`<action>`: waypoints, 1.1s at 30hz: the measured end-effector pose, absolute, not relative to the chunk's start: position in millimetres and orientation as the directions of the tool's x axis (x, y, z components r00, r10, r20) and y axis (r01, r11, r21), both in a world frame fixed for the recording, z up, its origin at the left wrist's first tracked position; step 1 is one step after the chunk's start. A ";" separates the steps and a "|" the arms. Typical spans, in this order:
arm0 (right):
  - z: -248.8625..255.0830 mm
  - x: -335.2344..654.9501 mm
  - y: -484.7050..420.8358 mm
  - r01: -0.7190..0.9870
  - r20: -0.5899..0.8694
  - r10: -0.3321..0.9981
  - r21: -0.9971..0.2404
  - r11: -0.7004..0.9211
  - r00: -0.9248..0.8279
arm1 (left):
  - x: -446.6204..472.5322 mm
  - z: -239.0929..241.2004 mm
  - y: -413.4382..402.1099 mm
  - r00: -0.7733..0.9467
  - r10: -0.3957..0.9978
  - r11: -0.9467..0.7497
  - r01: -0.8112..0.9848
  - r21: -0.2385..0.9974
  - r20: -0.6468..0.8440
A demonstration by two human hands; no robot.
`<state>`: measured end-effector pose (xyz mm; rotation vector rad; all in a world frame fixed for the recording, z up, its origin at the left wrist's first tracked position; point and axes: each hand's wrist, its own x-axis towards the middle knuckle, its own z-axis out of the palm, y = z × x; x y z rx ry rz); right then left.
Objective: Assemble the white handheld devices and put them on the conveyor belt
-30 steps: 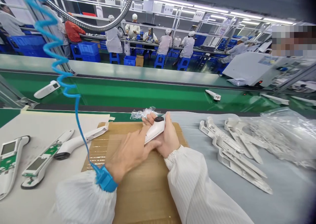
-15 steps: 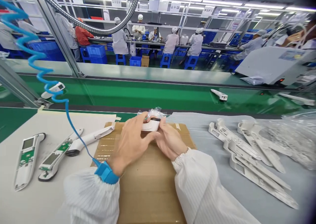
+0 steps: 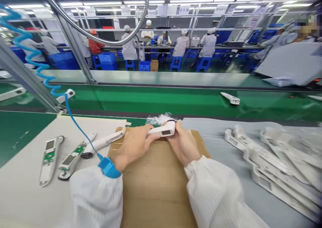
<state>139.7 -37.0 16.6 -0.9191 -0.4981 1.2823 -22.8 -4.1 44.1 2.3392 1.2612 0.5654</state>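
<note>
My left hand [image 3: 133, 144] and my right hand [image 3: 183, 144] together hold a white handheld device shell [image 3: 163, 130] over a brown cardboard sheet [image 3: 153, 184]. Both hands have fingers wrapped round it, with its small window facing me. A blue wrist strap [image 3: 108, 167] with a coiled blue cord [image 3: 37, 67] sits on my left wrist. Crumpled clear plastic wrap [image 3: 158, 119] lies just behind the device.
Left of the cardboard lie a white device body [image 3: 104, 142] and two open halves with green circuit boards [image 3: 49, 159]. White plastic shells [image 3: 271, 164] are piled at the right. A green conveyor belt [image 3: 161, 100] carries more devices [image 3: 230, 98]. Other workers sit at far benches.
My hands have turned the device from tilted with its dark tip up to lying crosswise with its window toward me. The camera has shifted left.
</note>
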 end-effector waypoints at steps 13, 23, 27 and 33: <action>3.8 152.1 -35.2 -0.168 -0.085 0.914 -0.986 -0.019 0.397 | -98.0 76.8 157.4 0.090 0.996 -0.076 0.825 0.559 0.003; 5.2 152.5 -34.0 -0.157 -0.077 0.947 -0.987 -0.028 0.313 | -96.1 107.7 34.2 0.496 0.840 -0.419 0.850 0.319 -0.220; 14.7 149.7 -40.7 -0.367 -0.218 0.973 -0.914 -0.176 0.076 | -67.1 133.4 8.0 0.378 0.898 -0.441 0.784 0.437 0.227; 28.3 159.6 -40.3 -0.675 -0.183 0.976 -0.707 -0.211 -0.114 | -29.8 111.6 -11.0 0.555 0.800 -0.435 0.273 0.858 0.229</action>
